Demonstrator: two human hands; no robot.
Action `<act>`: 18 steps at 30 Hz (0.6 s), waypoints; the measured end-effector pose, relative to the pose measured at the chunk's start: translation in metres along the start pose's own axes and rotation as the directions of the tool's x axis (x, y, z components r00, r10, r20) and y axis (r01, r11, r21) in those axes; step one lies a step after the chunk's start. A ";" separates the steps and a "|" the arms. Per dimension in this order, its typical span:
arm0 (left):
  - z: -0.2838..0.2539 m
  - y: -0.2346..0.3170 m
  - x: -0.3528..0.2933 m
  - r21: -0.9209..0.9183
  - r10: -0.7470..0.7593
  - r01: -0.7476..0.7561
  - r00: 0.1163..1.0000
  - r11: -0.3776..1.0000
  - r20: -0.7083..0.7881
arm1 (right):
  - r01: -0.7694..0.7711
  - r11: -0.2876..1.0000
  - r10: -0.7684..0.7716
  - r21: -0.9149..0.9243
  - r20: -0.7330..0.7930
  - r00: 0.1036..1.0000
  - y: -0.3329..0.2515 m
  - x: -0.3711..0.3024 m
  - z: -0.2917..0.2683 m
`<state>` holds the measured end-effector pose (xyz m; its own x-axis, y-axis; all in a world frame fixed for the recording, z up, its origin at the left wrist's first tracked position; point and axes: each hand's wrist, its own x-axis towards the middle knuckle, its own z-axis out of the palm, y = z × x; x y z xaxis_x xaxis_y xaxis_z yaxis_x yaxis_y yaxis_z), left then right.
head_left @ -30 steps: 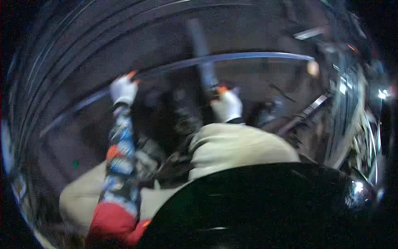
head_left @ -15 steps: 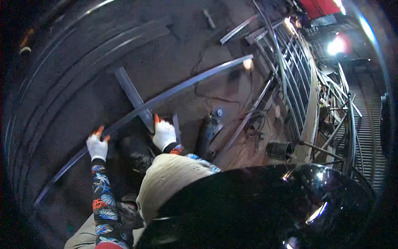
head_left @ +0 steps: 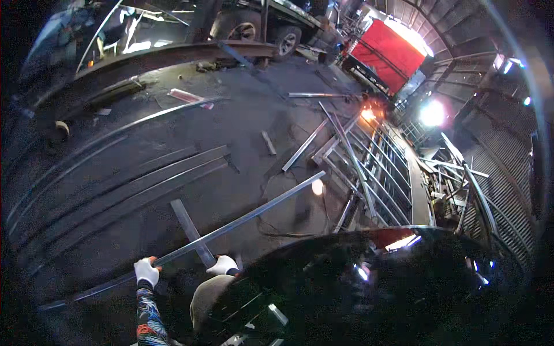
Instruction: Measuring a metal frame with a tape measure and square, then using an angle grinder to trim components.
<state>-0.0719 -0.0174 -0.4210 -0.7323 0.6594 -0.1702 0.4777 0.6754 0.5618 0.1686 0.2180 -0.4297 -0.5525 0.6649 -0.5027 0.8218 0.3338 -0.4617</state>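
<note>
A long, straight metal bar (head_left: 248,215) runs diagonally from the lower left toward the middle of the floor. Under it lies a shorter, wider metal bar (head_left: 183,218), crossing it at an angle. My left hand (head_left: 146,273), in a white glove with orange fingertips, is closed around the long bar left of the crossing. Close to the crossing, my gloved right hand (head_left: 224,265) has its fingers at the near end of the short bar. The lower side of that hand is dark, and its forearm is hidden by a glossy black curved surface (head_left: 369,277).
Welded metal frames with parallel rods (head_left: 386,167) stand on the right, beside a heap of scrap metal (head_left: 447,184). Bright sparks (head_left: 368,114) glow near a red box-shaped body (head_left: 388,55). More long bars (head_left: 167,167) lie at left. A rusty beam (head_left: 156,57) and wheels (head_left: 287,41) are behind.
The view has tilted up, so my hands and the bars sit lower in it and the far workshop shows. My left fingers, spread over the long bar before, now curl around it.
</note>
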 end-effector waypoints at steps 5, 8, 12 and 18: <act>-0.013 0.021 0.028 0.060 0.098 -0.093 0.991 0.994 -0.086 | 0.014 0.999 -0.026 0.050 0.230 0.973 0.006 0.038 -0.009; -0.018 0.029 0.025 0.043 0.105 -0.101 0.991 0.994 -0.088 | 0.032 0.999 -0.031 -0.003 0.191 0.981 0.003 0.036 -0.015; -0.002 0.022 0.017 0.027 0.098 -0.095 0.985 0.995 -0.143 | 0.043 0.997 -0.034 -0.060 0.139 0.990 0.004 0.029 -0.013; 0.017 0.015 0.006 0.086 0.091 -0.084 0.993 0.993 -0.079 | 0.066 0.988 -0.059 -0.143 0.049 0.997 0.004 0.016 0.006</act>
<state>-0.0613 0.0021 -0.4272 -0.7217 0.6901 -0.0538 0.5777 0.6433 0.5025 0.1625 0.2259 -0.4435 -0.6064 0.6103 -0.5097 0.7952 0.4688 -0.3845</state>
